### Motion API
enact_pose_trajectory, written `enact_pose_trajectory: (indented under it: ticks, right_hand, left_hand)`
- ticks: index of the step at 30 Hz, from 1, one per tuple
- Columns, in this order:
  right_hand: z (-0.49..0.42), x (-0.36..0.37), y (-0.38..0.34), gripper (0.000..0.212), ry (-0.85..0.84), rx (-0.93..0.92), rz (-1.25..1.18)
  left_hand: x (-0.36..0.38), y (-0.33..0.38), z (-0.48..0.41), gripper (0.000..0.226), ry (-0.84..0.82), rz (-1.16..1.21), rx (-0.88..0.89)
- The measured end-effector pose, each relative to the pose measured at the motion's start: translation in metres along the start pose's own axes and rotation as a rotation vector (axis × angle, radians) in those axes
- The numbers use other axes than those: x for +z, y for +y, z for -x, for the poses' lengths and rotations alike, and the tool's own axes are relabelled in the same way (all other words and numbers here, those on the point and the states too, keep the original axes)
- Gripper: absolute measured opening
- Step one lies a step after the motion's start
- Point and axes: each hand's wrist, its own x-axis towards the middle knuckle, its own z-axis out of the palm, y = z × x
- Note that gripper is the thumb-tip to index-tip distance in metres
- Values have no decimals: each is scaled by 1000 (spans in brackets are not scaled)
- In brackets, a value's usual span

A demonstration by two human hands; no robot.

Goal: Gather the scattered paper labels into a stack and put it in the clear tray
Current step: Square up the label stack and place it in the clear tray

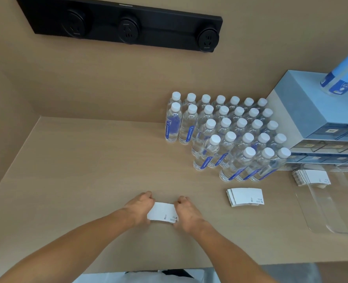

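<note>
Both hands, left [140, 207] and right [186, 211], pinched the ends of a white paper stack [163, 213] on the tan wood-grain desk [87, 170]. Right lay another stack [245, 197], capped bottles [230, 137] behind, then the clear tray [332, 209].

My desk [91, 160] is pale wood, set against a wall of the same tone. On it I see a block of capped water bottles [230, 135] at the back right, a grey drawer unit [312, 111] beside them, and a clear tray [332, 205] at the right edge. One label stack [245, 197] lies left of the tray, another [312, 176] at its far end, and a third [162, 213] between my hands.
</note>
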Motion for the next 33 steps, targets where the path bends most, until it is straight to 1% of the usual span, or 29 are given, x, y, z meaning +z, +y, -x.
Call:
enact_pose_trajectory:
  ticks: [5, 11, 15, 19, 22, 26, 30, 33]
  right_hand:
    - [5, -4, 0, 47, 1, 26, 28]
    - [30, -28, 16, 44, 65, 142, -43]
    - [50, -39, 43, 37, 143, 253, -104]
    - [68, -50, 79, 50, 178, 265, -98]
    - [76, -65, 122, 62, 213, 265, -71]
    - [76, -87, 185, 53, 214, 219, -82]
    - [69, -100, 250, 56, 182, 145, -94]
    - [62, -104, 284, 54, 135, 74, -72]
  left_hand:
    - [-7, 2, 1, 42, -13, -59, 47]
    - [-31, 27, -13, 40, 40, -88, 181]
    - [-45, 58, -33, 42, 68, -122, 283]
    - [-52, 99, -53, 44, 85, -151, 317]
    - [-59, 140, -69, 48, 110, -134, 306]
    - [-65, 192, -95, 54, 135, -82, 233]
    - [-59, 239, -123, 63, 145, -16, 170]
    - [-55, 264, -134, 63, 140, -11, 105]
